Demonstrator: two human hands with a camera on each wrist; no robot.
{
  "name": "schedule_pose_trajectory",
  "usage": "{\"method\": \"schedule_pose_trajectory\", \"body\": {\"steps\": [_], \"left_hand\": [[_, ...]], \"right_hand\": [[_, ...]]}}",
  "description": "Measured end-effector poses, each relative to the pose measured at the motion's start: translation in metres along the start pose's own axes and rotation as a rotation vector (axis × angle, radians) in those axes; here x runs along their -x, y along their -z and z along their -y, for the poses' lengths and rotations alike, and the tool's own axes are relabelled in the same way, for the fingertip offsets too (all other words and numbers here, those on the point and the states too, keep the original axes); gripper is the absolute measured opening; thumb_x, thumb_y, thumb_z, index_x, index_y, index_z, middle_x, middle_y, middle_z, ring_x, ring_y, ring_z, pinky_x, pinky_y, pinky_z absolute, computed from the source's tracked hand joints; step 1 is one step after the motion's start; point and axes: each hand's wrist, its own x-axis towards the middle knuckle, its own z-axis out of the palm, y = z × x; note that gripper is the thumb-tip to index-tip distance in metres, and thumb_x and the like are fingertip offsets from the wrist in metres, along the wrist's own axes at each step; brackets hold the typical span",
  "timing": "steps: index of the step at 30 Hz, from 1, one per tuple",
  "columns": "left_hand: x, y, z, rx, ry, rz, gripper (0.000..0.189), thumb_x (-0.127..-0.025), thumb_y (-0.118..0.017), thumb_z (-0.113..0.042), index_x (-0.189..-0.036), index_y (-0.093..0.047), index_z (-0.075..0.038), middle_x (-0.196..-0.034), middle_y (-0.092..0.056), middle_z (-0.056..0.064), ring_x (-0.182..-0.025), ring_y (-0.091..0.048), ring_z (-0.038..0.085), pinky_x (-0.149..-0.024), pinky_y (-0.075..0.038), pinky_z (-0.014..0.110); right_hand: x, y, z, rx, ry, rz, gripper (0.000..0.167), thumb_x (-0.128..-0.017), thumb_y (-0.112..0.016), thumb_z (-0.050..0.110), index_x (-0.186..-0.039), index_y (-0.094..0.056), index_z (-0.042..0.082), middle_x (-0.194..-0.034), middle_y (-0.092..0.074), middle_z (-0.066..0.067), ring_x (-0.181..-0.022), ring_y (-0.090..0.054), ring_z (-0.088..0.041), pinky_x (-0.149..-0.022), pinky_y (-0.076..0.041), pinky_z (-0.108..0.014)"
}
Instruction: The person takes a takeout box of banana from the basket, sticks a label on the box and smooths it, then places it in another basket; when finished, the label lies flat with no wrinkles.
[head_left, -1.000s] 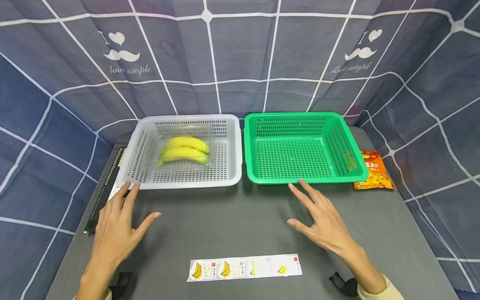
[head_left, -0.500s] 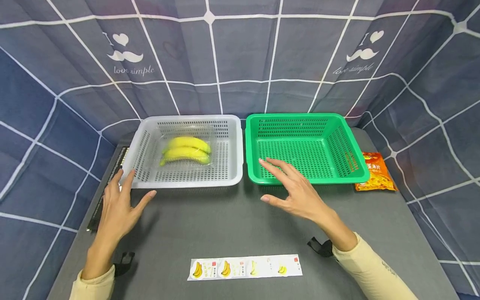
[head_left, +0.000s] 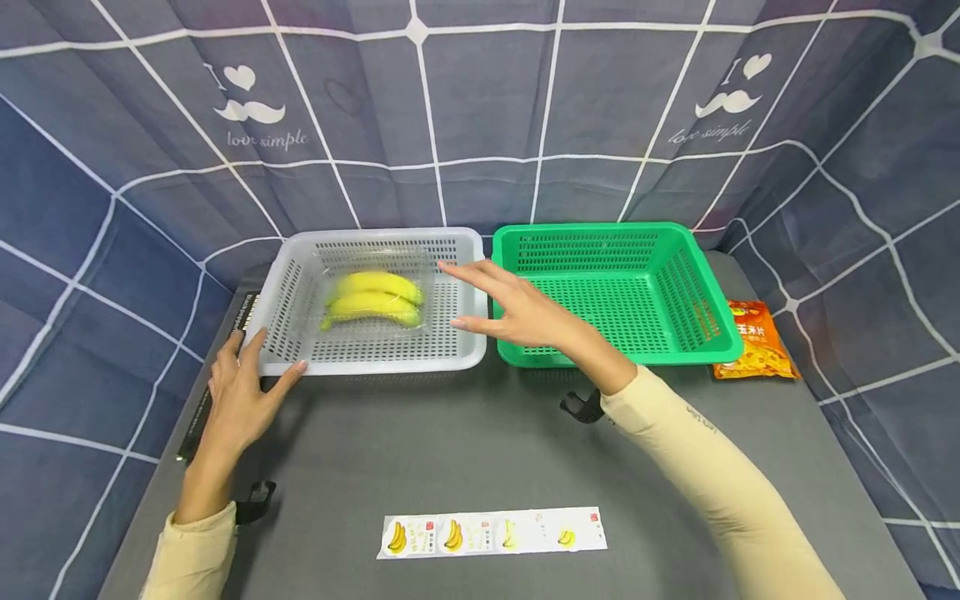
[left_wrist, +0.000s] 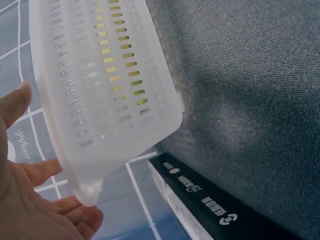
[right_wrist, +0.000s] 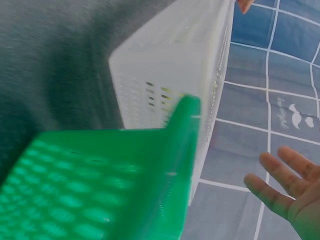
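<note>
A clear plastic pack of bananas lies inside the white basket. My left hand is at that basket's front left corner, fingers spread; in the left wrist view its fingers are around the corner of the rim and the thumb is apart from it. My right hand hovers over the neighbouring rims of the white basket and the green basket, its fingers extended toward the bananas and holding nothing. In the right wrist view the right hand appears with fingers spread.
An orange snack bag lies right of the green basket. A paper strip with banana stickers lies at the table's front. A long black box lies along the left edge. Patterned curtains surround the table.
My right hand has moved left and away from me, from the green basket's front edge to above the white basket's right rim. My left hand has shifted slightly, closer onto the white basket's corner.
</note>
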Motion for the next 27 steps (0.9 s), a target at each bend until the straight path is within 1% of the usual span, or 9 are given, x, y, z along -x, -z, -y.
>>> {"method": "schedule_pose_trajectory", "body": {"steps": [2, 5, 9, 12, 15, 18, 21, 25, 27], "left_hand": [[-0.003, 0.0, 0.001, 0.008, 0.004, 0.013, 0.081, -0.092, -0.066, -0.04, -0.151, -0.029, 0.001, -0.152, -0.015, 0.038, -0.135, -0.017, 0.062, -0.101, -0.012, 0.074], [-0.005, 0.0, 0.003, 0.032, 0.022, 0.023, 0.083, -0.091, -0.068, -0.038, -0.152, -0.026, 0.001, -0.152, -0.013, 0.038, -0.136, -0.015, 0.061, -0.103, -0.012, 0.074], [-0.003, -0.002, 0.003, 0.092, 0.05, 0.033, 0.087, -0.089, -0.072, -0.032, -0.153, -0.023, 0.001, -0.153, -0.011, 0.037, -0.139, -0.01, 0.058, -0.104, -0.012, 0.074], [-0.003, -0.003, 0.004, 0.131, 0.058, 0.026, 0.091, -0.087, -0.075, -0.028, -0.153, -0.021, 0.002, -0.154, -0.01, 0.036, -0.14, -0.009, 0.057, -0.105, -0.014, 0.073], [-0.001, -0.004, 0.007, 0.152, 0.074, 0.011, 0.094, -0.085, -0.077, -0.025, -0.153, -0.019, 0.003, -0.154, -0.012, 0.034, -0.142, -0.01, 0.054, -0.106, -0.016, 0.071], [0.0, -0.005, 0.008, 0.156, 0.096, 0.01, 0.098, -0.084, -0.078, -0.025, -0.154, -0.016, 0.003, -0.155, -0.011, 0.033, -0.143, -0.01, 0.052, -0.107, -0.017, 0.071], [-0.001, -0.005, 0.008, 0.158, 0.108, 0.017, 0.1, -0.083, -0.078, -0.025, -0.154, -0.015, 0.002, -0.155, -0.011, 0.033, -0.143, -0.009, 0.052, -0.107, -0.017, 0.071], [-0.003, -0.006, 0.01, 0.164, 0.084, 0.007, 0.098, -0.082, -0.079, -0.023, -0.153, -0.017, 0.003, -0.152, -0.015, 0.035, -0.141, -0.013, 0.053, -0.107, -0.018, 0.07], [-0.003, -0.005, 0.012, 0.165, 0.07, -0.003, 0.097, -0.081, -0.08, -0.021, -0.153, -0.02, 0.004, -0.151, -0.018, 0.035, -0.138, -0.016, 0.054, -0.105, -0.019, 0.07]], "right_hand": [[-0.018, 0.003, -0.002, 0.007, -0.007, 0.032, 0.073, -0.09, -0.062, 0.056, -0.153, -0.03, 0.037, -0.143, -0.045, 0.006, -0.124, -0.047, -0.01, -0.094, -0.046, -0.038], [-0.043, 0.005, -0.008, 0.021, -0.018, 0.077, 0.074, -0.09, -0.061, 0.059, -0.153, -0.031, 0.036, -0.145, -0.044, 0.005, -0.125, -0.047, -0.012, -0.096, -0.045, -0.039], [-0.068, -0.001, -0.02, -0.063, -0.027, 0.18, 0.076, -0.089, -0.062, 0.057, -0.154, -0.029, 0.034, -0.153, -0.037, 0.0, -0.129, -0.049, -0.022, -0.103, -0.044, -0.041], [-0.085, -0.007, -0.027, -0.136, -0.019, 0.251, 0.078, -0.09, -0.065, 0.052, -0.155, -0.029, 0.029, -0.155, -0.034, -0.005, -0.13, -0.049, -0.028, -0.105, -0.043, -0.043], [-0.1, -0.015, -0.032, -0.12, -0.005, 0.297, 0.077, -0.091, -0.065, 0.049, -0.155, -0.03, 0.023, -0.156, -0.034, -0.007, -0.134, -0.045, -0.029, -0.106, -0.042, -0.042], [-0.111, -0.02, -0.037, -0.042, -0.025, 0.33, 0.074, -0.093, -0.061, 0.05, -0.154, -0.031, 0.021, -0.157, -0.034, -0.004, -0.135, -0.043, -0.027, -0.107, -0.041, -0.042], [-0.117, -0.024, -0.043, 0.018, -0.055, 0.365, 0.07, -0.095, -0.057, 0.051, -0.154, -0.032, 0.022, -0.158, -0.033, 0.0, -0.14, -0.038, -0.026, -0.112, -0.034, -0.043], [-0.124, -0.03, -0.048, 0.014, -0.071, 0.408, 0.071, -0.095, -0.058, 0.048, -0.155, -0.03, 0.02, -0.16, -0.03, 0.0, -0.146, -0.029, -0.026, -0.118, -0.025, -0.045], [-0.127, -0.033, -0.05, 0.01, -0.085, 0.428, 0.073, -0.095, -0.059, 0.048, -0.155, -0.029, 0.022, -0.161, -0.029, 0.001, -0.147, -0.026, -0.028, -0.118, -0.024, -0.047]]}}
